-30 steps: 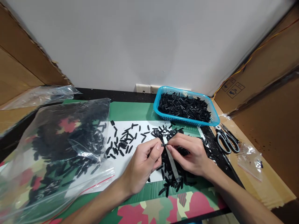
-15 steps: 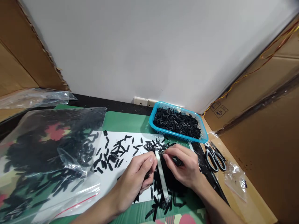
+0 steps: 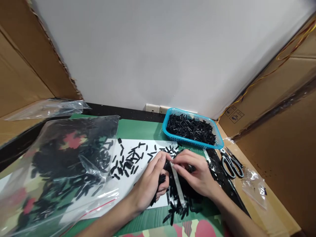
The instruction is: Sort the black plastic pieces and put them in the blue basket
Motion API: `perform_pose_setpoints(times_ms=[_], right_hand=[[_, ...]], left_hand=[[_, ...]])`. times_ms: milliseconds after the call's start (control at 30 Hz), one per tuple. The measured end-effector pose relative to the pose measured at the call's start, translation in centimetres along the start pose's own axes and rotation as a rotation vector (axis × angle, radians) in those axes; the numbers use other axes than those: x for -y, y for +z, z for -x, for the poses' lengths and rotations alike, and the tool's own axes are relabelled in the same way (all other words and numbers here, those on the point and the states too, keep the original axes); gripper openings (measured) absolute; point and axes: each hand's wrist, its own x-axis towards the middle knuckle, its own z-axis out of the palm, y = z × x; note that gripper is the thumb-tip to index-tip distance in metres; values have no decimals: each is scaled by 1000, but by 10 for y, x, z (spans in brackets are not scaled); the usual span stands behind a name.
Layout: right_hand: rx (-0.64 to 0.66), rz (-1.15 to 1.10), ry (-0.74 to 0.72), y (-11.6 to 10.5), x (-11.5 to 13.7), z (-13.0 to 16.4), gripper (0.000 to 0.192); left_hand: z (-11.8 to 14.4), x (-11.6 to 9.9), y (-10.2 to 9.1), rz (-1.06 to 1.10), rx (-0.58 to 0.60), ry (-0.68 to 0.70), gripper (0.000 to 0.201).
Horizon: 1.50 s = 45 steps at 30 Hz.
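Small black strips fill the curled lower fingers of my left hand (image 3: 151, 184), some poking out by the palm. Its thumb and forefinger are at the upper end of a pale flat strip (image 3: 178, 186). Opposite, my right hand (image 3: 196, 171) pinches thumb and fingertips together at that same end. What lies between the right fingertips is too small to make out. The pale strip slants toward me over a dark pile of black strips (image 3: 184, 210), partly hidden beneath my right hand. More loose black strips (image 3: 132, 159) are scattered over white paper (image 3: 98, 210) to the left.
A blue basket (image 3: 166, 130) full of black strips stands behind my hands. Left lies a large clear zip bag (image 3: 74, 158) holding black strips. Scissors (image 3: 230, 166) and a small clear bag (image 3: 254, 187) are at right. Cardboard (image 3: 281, 138) and a white wall (image 3: 158, 59) enclose the table.
My fingertips have come closer together at the pale strip's upper end. The left hand has turned, showing more black strips in it. The whole view has shifted slightly.
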Motion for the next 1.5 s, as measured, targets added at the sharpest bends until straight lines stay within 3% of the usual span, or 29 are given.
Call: perform_pose_setpoints(times_ms=[133, 333, 467, 667, 767, 900, 1500], right_hand=[[141, -139, 60, 12, 6, 2, 10], [253, -223, 130, 6, 6, 1, 8], [199, -168, 113, 5, 7, 2, 8], [-46, -71, 63, -1, 6, 1, 10], [-107, -31, 43, -3, 5, 1, 9], [-111, -21, 40, -1, 4, 3, 8], [-118, -66, 54, -1, 3, 4, 6]], left_hand=[[1, 0, 4, 29, 22, 39, 45], [2, 0, 9, 8, 25, 26, 42], [0, -1, 6, 3, 24, 49, 37], [-4, -2, -1, 30, 19, -9, 37], [-2, -4, 0, 29, 29, -11, 41], [1, -6, 2, 24, 74, 14, 44], [2, -7, 2, 49, 75, 50, 36]])
